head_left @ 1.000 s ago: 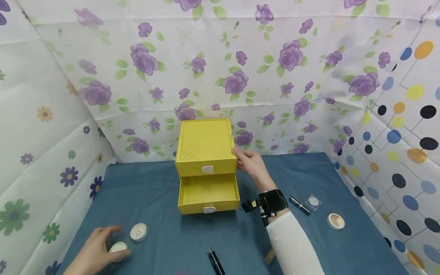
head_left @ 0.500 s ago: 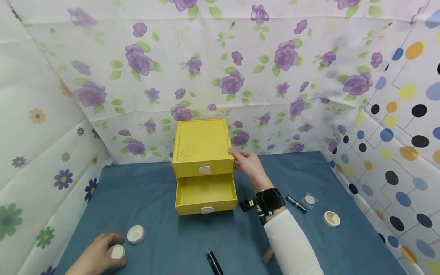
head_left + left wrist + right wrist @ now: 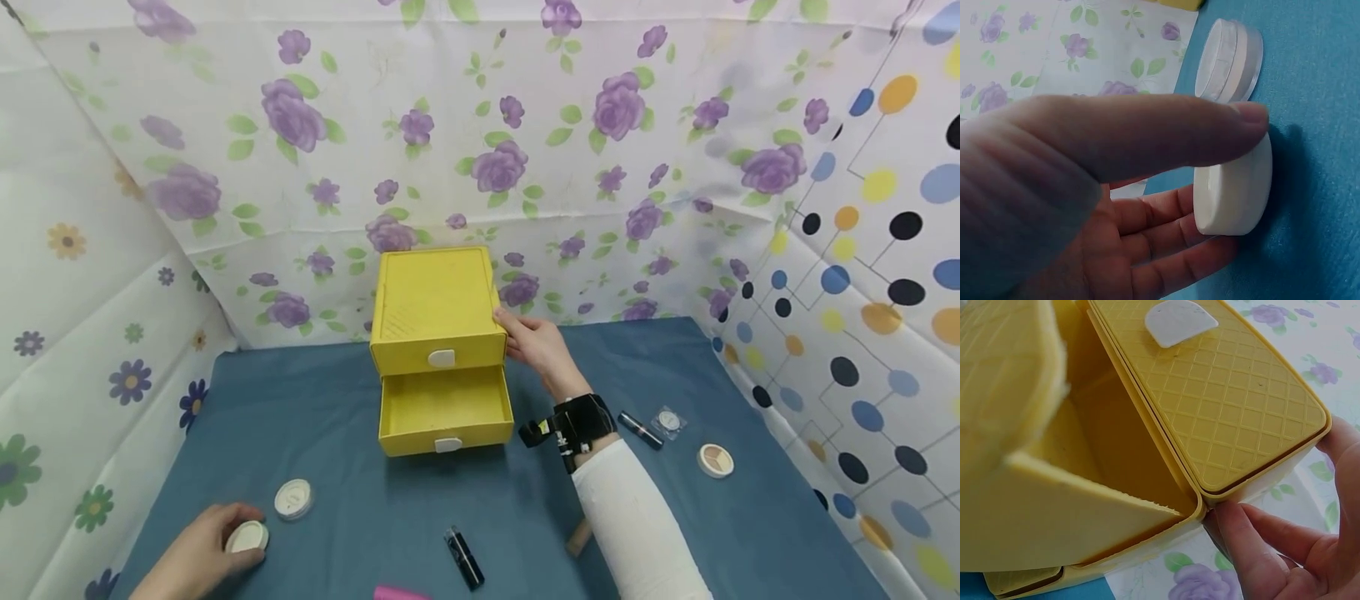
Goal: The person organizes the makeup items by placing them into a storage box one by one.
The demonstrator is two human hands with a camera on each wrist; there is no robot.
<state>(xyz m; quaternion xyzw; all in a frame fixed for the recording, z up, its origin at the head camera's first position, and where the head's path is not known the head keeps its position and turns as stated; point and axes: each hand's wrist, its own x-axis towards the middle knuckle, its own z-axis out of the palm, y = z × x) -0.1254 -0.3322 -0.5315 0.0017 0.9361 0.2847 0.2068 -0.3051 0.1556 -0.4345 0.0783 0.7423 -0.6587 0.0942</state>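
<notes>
At the lower left in the head view, my left hand (image 3: pixel 197 546) pinches a small round white cosmetic case (image 3: pixel 247 537) between thumb and fingers. The left wrist view shows the thumb (image 3: pixel 1210 128) across the case (image 3: pixel 1235 194), which stands close to the blue cloth. A second round case (image 3: pixel 293 498) with a clear rim lies just beyond. My right hand (image 3: pixel 542 350) holds the right side of a yellow two-drawer box (image 3: pixel 435 296), thumb at its top edge and fingers against the side. Its lower drawer (image 3: pixel 446 408) is pulled out and bare inside; the upper drawer is closed.
A black-capped tube (image 3: pixel 464 558) and a pink item (image 3: pixel 401 593) lie near the front. Right of the forearm are a dark lipstick tube (image 3: pixel 641 430), a small clear square case (image 3: pixel 668 422) and a round palette (image 3: pixel 716 460). A brown stick (image 3: pixel 578 537) is partly behind the sleeve.
My left thumb and fingers have closed in around the white case. The right hand has kept its place on the box. The head view has shifted slightly, showing the pink item more.
</notes>
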